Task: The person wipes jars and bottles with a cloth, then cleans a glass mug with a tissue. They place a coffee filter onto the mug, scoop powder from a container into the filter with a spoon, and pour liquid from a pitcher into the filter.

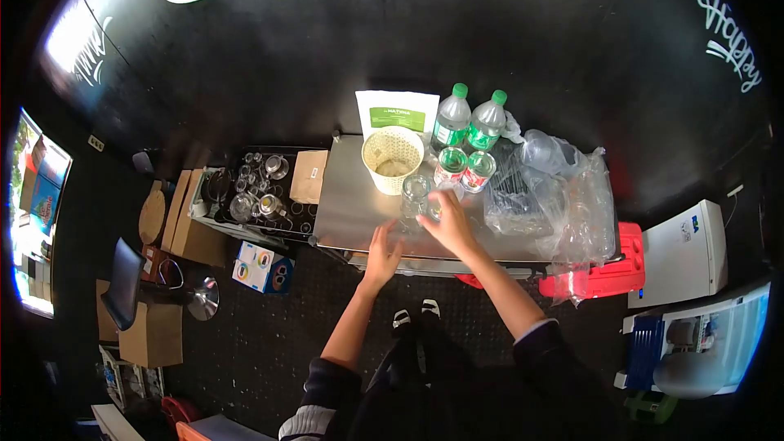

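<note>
Over the front part of the steel table (347,212), my left hand (382,255) is open with its fingers apart and nothing in them. My right hand (446,220) reaches to the clear glasses, fingers curved beside them; whether it grips one cannot be made out. One clear glass (416,188) stands just left of that hand. Behind the glasses are two cans, one on the left (450,165) and one on the right (478,170). A cream perforated basket (393,155) stands left of them.
Two green-capped bottles (452,118) and a white-and-green pouch (398,112) stand at the back. Clear plastic bags (563,196) cover the table's right side. Left of the table are a cardboard box (309,177) and a rack of glassware (261,196). A red case (616,265) sits lower right.
</note>
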The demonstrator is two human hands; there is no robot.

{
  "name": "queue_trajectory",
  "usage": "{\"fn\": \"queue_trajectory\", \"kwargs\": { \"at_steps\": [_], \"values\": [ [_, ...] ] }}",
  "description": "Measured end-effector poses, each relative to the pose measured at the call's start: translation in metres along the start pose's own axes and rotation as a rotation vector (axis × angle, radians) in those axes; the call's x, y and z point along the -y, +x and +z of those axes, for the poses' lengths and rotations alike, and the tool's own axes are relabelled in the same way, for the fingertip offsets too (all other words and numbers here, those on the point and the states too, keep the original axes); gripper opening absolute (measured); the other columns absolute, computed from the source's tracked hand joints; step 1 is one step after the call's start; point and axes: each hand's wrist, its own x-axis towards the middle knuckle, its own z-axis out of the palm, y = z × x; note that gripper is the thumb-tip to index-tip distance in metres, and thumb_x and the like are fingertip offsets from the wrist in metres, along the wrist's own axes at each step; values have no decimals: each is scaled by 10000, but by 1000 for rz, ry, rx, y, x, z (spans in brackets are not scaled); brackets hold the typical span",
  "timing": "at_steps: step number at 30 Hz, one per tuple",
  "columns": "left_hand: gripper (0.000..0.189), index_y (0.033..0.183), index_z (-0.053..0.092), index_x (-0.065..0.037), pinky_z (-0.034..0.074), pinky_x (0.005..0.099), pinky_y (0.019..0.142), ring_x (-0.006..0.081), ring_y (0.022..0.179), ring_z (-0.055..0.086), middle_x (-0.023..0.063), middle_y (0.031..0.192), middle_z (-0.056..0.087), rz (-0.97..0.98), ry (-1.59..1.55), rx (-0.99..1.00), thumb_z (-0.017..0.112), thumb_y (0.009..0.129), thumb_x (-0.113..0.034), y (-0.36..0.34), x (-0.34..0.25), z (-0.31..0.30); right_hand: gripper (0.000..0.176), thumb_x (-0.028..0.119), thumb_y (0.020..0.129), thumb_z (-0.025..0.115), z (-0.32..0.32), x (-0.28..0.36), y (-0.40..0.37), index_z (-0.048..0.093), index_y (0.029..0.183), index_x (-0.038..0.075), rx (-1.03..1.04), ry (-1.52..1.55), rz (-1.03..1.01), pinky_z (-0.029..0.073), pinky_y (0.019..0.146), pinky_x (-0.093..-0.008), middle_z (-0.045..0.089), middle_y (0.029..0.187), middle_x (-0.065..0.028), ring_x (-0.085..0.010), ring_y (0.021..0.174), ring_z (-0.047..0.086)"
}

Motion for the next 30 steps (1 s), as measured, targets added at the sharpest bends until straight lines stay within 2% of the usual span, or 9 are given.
{"fn": "queue_trajectory", "kwargs": {
  "at_steps": [4,6,7,13,21,26,28,29,30],
  "values": [
    [439,1286,447,-56,468,396,854,282,1086,554,142,1192,553,-29,-69,-3,594,881,-144,29,-11,4,685,387,699,762,6,11,52,453,1161,-13,96,-242,119,504,801,-420,549,1128,-184,-331,1016,585],
    [421,1284,448,-49,462,382,864,269,1087,552,141,1200,553,-59,-118,-5,577,897,-154,28,-7,3,935,494,641,772,3,22,69,389,1246,-108,414,-258,373,464,906,-430,492,1232,-272,-356,1141,516],
    [404,1282,448,-42,456,368,873,256,1088,549,141,1209,553,-84,-172,-13,560,914,-164,24,-5,2,960,490,630,780,12,15,70,372,1252,-117,415,-249,349,487,876,-415,522,1179,-293,-369,1092,547],
    [377,1293,427,-4,441,301,866,175,1027,543,120,1178,554,-234,-313,-114,470,969,-193,0,12,-15,823,415,699,751,33,-2,57,333,1234,-50,431,-297,358,540,702,-422,585,993,-251,-360,854,638],
    [363,1278,425,6,431,261,796,145,936,553,87,1113,573,-373,-456,-242,443,982,-203,-45,19,-36,764,391,744,720,16,0,23,327,1230,-48,340,-208,151,535,682,-446,571,1022,-274,-385,834,632],
    [366,1296,415,-43,435,282,819,136,947,551,64,1142,554,-351,-392,-134,419,991,-244,-56,26,-35,746,380,757,730,18,-9,-2,333,1227,-43,143,-92,21,536,657,-420,572,1037,-269,-363,837,638],
    [369,1300,413,-48,436,284,823,139,950,553,67,1144,557,-360,-406,-117,423,990,-247,-61,26,-36,682,366,783,723,11,-2,-12,346,1214,-4,66,291,289,534,589,-359,591,1002,-220,-267,735,648],
    [369,1300,413,-48,436,284,823,139,950,553,67,1144,557,-353,-407,-115,423,990,-247,-64,25,-36,594,320,803,714,-8,20,-13,359,1184,35,139,578,602,514,502,-295,608,930,-168,-162,613,613],
    [372,1298,417,-49,435,290,828,143,956,555,71,1149,557,-366,-429,-105,415,992,-259,-67,24,-37,594,320,803,714,-6,18,-20,359,1184,35,133,578,598,514,502,-295,608,930,-168,-162,613,613]
  ]
}}
